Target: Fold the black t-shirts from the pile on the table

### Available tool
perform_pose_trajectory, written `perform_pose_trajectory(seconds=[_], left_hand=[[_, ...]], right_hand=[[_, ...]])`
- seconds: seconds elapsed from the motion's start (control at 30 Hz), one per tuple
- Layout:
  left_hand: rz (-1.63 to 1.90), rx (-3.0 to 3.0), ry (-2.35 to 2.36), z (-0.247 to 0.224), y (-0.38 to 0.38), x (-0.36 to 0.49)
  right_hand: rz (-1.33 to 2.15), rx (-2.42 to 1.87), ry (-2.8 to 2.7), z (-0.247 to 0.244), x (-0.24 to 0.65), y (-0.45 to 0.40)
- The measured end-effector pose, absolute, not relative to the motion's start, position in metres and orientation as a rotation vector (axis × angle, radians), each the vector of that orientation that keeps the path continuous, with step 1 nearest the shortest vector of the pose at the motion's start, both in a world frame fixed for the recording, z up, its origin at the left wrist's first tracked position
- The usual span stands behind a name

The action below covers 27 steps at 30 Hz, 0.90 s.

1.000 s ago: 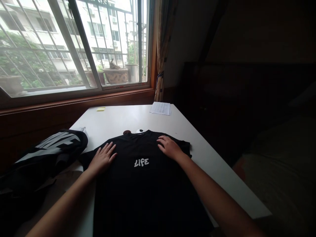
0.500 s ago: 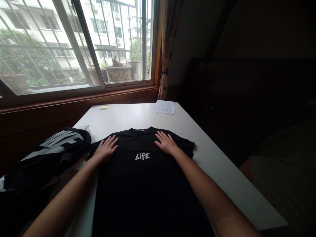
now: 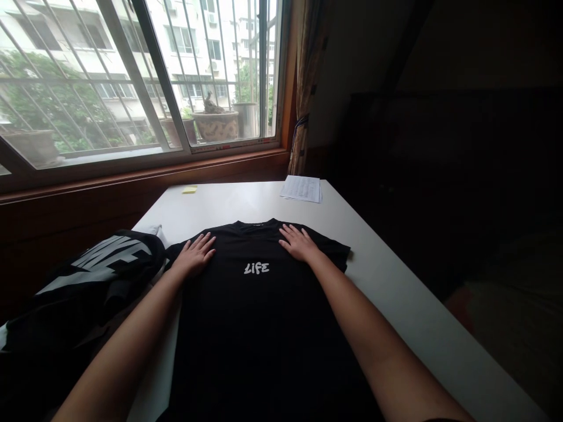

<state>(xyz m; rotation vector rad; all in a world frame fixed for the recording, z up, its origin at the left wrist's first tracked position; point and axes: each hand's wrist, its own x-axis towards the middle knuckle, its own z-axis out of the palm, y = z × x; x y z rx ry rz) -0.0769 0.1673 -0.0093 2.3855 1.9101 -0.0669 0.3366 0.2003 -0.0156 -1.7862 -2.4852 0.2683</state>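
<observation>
A black T-shirt [image 3: 264,328] lies spread on the white table [image 3: 378,264], its collar toward the far side and a small white print on the chest that appears upside down. My left hand [image 3: 195,255] rests flat on the shirt near the left shoulder, fingers outstretched. Near the right shoulder, my right hand [image 3: 299,242] also lies flat on the fabric with its fingers apart. Neither hand grips anything. The shirt's lower part runs toward me and is dark, with its bottom edge hard to make out.
Black and grey clothing [image 3: 105,269] is heaped at the table's left edge. Printed papers [image 3: 301,189] lie at the far right corner, and a yellow sticky note [image 3: 189,190] at the far left. Behind stand a barred window [image 3: 211,76] and a tied curtain [image 3: 302,117].
The view has shifted slightly, so the window and papers sit a little farther right. Both hands remain flat on the shirt in nearly the same places.
</observation>
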Motion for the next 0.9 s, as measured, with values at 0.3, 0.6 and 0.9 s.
perform_pose_trajectory(seconds=[0.3, 0.6, 0.9], left_hand=[[-0.087, 2.405, 1.890, -0.008, 0.202, -0.080], [-0.058, 2.405, 1.879, -0.009, 0.232, -0.084], [-0.045, 2.413, 1.864, -0.009, 0.257, -0.085]], right_hand=[[0.284, -1.799, -2.492, -0.016, 0.331, 0.237], [0.275, -1.791, -2.481, -0.017, 0.329, 0.268], [0.267, -1.791, -2.477, -0.017, 0.327, 0.292]])
